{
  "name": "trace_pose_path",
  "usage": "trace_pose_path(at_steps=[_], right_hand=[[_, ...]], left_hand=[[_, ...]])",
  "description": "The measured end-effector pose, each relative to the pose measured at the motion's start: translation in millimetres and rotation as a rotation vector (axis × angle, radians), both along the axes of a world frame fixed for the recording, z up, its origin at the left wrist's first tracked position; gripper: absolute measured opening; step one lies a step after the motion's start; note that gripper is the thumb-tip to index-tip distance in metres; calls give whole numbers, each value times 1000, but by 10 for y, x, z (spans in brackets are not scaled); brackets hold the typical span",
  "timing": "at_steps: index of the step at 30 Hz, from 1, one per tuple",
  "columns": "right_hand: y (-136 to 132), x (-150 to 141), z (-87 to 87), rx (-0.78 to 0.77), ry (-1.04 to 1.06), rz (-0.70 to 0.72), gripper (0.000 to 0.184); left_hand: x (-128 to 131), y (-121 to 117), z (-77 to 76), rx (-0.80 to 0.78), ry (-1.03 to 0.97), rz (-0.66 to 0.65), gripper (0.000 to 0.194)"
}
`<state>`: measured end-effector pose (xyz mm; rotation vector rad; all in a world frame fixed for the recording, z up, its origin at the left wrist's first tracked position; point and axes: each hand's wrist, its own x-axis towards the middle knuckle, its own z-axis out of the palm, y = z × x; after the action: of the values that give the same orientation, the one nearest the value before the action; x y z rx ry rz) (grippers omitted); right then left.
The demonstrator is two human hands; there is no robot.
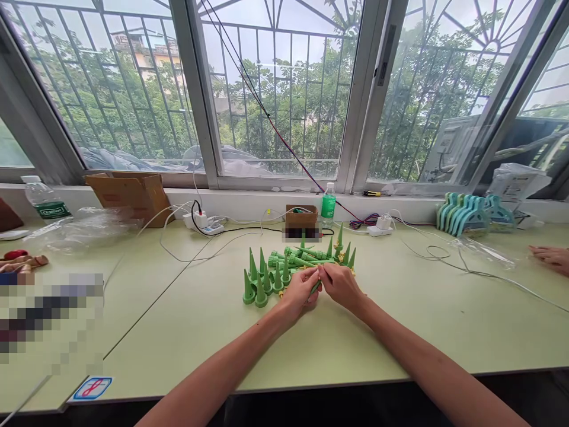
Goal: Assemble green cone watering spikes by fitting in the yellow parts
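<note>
My left hand (pixel 302 289) is closed around a green plastic spike (pixel 315 287), most of which the fingers hide. Pressed against it, my right hand (pixel 341 284) pinches at the spike's upper end. What sits between those right fingertips is too small and covered to make out. Just beyond both hands lies a pile of green cone-shaped spikes (pixel 306 256), some on their sides with small yellow parts among them. Left of my left hand, several spikes (pixel 261 292) stand upright on their round bases. A few more spikes (pixel 339 239) point upward at the right rear of the pile.
Behind the pile are a small cardboard box (pixel 301 214) and a green-labelled bottle (pixel 328 203). White cables (pixel 213 244) cross the table (pixel 191 332). Blue-green hangers (pixel 466 213) stand at back right. Another person's hand (pixel 551 258) rests at the right edge; further hands (pixel 26 261) are at left.
</note>
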<state>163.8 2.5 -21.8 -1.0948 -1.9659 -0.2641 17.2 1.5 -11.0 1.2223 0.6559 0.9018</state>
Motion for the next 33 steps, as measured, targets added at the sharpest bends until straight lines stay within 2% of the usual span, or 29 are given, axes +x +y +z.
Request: trace_pose_path(at_steps=[20,33], right_hand=[[-3,8,11,-24,-29,1,41],[-29,-7,46,-27,7,-15,42]], left_hand=[[-20,-27,63,24,11,-31,45],[42,17,-4,-1,1,40,43]])
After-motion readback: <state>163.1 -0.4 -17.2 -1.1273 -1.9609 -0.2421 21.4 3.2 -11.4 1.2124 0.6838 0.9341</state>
